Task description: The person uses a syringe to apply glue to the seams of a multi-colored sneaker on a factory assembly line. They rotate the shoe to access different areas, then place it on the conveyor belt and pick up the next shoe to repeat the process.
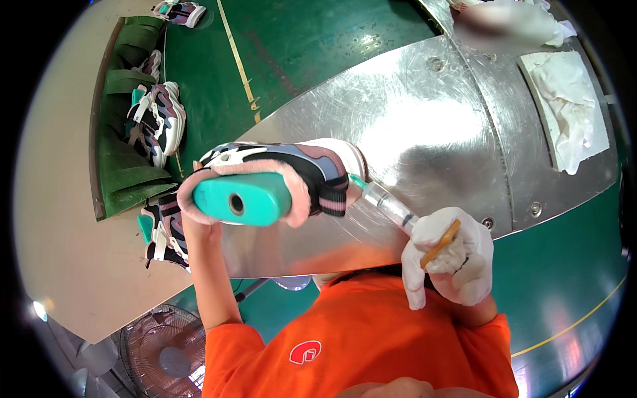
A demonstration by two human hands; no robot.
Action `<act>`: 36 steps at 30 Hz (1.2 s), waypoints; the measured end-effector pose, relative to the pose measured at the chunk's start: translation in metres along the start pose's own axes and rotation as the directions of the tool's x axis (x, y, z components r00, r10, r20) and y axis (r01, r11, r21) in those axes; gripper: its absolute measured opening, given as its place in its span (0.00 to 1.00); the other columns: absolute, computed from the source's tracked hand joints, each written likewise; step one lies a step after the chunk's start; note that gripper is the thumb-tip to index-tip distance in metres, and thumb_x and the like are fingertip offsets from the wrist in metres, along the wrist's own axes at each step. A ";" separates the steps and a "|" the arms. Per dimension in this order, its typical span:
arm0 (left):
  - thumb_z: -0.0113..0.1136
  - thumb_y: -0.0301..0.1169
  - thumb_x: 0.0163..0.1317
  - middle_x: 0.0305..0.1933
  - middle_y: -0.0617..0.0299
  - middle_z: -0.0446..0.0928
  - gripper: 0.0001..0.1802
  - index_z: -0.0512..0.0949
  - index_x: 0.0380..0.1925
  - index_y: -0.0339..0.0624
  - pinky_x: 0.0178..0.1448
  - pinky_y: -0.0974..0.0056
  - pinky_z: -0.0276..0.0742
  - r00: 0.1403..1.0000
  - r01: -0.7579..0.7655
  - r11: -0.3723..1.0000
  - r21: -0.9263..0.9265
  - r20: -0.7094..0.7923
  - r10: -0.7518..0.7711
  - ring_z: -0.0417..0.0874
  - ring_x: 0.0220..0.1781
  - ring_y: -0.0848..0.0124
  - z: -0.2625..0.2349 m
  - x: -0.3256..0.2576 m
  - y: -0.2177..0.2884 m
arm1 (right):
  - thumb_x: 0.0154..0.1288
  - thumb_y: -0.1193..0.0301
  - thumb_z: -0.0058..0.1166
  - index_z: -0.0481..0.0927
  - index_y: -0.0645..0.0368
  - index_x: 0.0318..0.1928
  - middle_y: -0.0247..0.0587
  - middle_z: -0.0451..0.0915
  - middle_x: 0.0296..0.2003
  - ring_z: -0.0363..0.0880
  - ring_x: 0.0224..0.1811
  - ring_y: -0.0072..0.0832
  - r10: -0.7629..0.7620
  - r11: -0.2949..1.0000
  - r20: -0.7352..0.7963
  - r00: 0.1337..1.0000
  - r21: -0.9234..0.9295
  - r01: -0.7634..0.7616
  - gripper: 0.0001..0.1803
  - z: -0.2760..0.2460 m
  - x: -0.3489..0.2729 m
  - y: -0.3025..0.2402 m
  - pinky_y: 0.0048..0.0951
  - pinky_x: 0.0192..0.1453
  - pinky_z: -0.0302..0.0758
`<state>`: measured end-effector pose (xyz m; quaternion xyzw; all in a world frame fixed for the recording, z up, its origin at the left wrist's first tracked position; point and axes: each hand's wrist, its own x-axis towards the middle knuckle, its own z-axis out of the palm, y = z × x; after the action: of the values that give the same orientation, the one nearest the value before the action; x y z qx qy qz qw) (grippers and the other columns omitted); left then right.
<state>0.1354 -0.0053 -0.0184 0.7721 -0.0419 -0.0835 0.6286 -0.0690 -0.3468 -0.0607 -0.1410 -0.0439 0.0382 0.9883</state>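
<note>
A sneaker [312,169] in purple, black, white and pink sits on a teal shoe last [242,198], raised over the metal worktable [424,126]. My left hand [199,229] grips it from below at the pink-lined collar, mostly hidden behind the shoe. My right hand [448,255], in a white glove, is closed on a tool [398,212] with a metal barrel and an orange handle part. The tool's tip meets the shoe at its toe end.
Several similar sneakers [158,119] lie in green slots of a conveyor at the left, one more sneaker [162,229] below them. A white cloth [570,106] rests on a pad at the right. A fan [162,355] stands at the lower left. A blurred figure [504,23] appears at the top right.
</note>
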 end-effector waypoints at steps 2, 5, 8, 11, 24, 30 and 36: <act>0.57 0.33 0.62 0.44 0.54 0.80 0.13 0.77 0.41 0.35 0.49 0.62 0.79 0.992 0.061 0.996 0.069 -0.119 -0.052 0.82 0.44 0.66 0.010 -0.011 0.007 | 0.34 0.90 0.54 0.66 0.76 0.54 0.54 0.77 0.32 0.79 0.27 0.32 -0.001 0.999 0.050 0.999 -0.034 0.003 0.37 -0.001 0.002 0.003 0.26 0.28 0.79; 0.50 0.39 0.66 0.48 0.56 0.78 0.20 0.71 0.53 0.39 0.44 0.59 0.83 0.976 0.155 0.981 0.115 -0.172 -0.134 0.83 0.45 0.65 0.009 -0.033 0.009 | 0.34 0.90 0.54 0.65 0.76 0.55 0.54 0.77 0.34 0.79 0.28 0.31 -0.062 0.998 0.100 0.993 0.033 0.059 0.38 -0.001 0.006 0.009 0.26 0.31 0.79; 0.51 0.39 0.66 0.49 0.55 0.78 0.21 0.70 0.54 0.38 0.44 0.59 0.84 0.942 0.293 0.956 0.023 -0.178 -0.285 0.83 0.46 0.65 0.016 -0.066 0.019 | 0.34 0.90 0.55 0.65 0.76 0.55 0.54 0.76 0.35 0.78 0.30 0.30 -0.126 0.989 0.202 0.971 -0.048 0.138 0.38 -0.007 0.010 0.012 0.26 0.32 0.79; 0.52 0.39 0.66 0.50 0.54 0.78 0.23 0.69 0.55 0.36 0.44 0.58 0.85 0.902 0.398 0.915 -0.059 -0.157 -0.402 0.82 0.48 0.65 0.025 -0.097 0.030 | 0.35 0.90 0.56 0.65 0.76 0.54 0.53 0.76 0.36 0.78 0.30 0.30 -0.139 0.986 0.177 0.974 -0.071 0.153 0.37 -0.003 0.009 0.016 0.26 0.33 0.79; 0.51 0.43 0.67 0.60 0.49 0.71 0.31 0.63 0.62 0.32 0.50 0.52 0.84 0.871 0.485 0.859 -0.166 0.010 -0.491 0.79 0.56 0.56 0.046 -0.143 0.039 | 0.33 0.91 0.57 0.65 0.70 0.57 0.51 0.76 0.37 0.80 0.32 0.32 -0.042 0.990 0.127 0.991 -0.131 0.059 0.41 0.000 0.005 0.017 0.27 0.35 0.79; 0.55 0.43 0.65 0.60 0.49 0.71 0.34 0.60 0.64 0.33 0.51 0.51 0.84 0.865 0.493 0.843 -0.213 0.016 -0.502 0.79 0.56 0.55 0.054 -0.143 0.042 | 0.34 0.92 0.52 0.66 0.68 0.57 0.50 0.77 0.36 0.80 0.32 0.32 -0.047 0.977 0.065 0.997 -0.205 0.060 0.40 0.005 0.003 0.014 0.28 0.35 0.79; 0.54 0.45 0.66 0.59 0.49 0.73 0.33 0.62 0.62 0.32 0.53 0.53 0.83 0.824 0.563 0.800 -0.209 0.070 -0.562 0.80 0.55 0.55 0.052 -0.155 0.039 | 0.39 0.91 0.52 0.68 0.67 0.55 0.49 0.78 0.34 0.79 0.31 0.28 -0.026 0.954 -0.035 0.999 -0.301 0.014 0.35 0.011 -0.002 0.009 0.27 0.35 0.78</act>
<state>-0.0249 -0.0373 0.0217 0.6751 0.1970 -0.2719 0.6569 -0.0724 -0.3351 -0.0530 -0.2898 -0.0316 0.0184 0.9564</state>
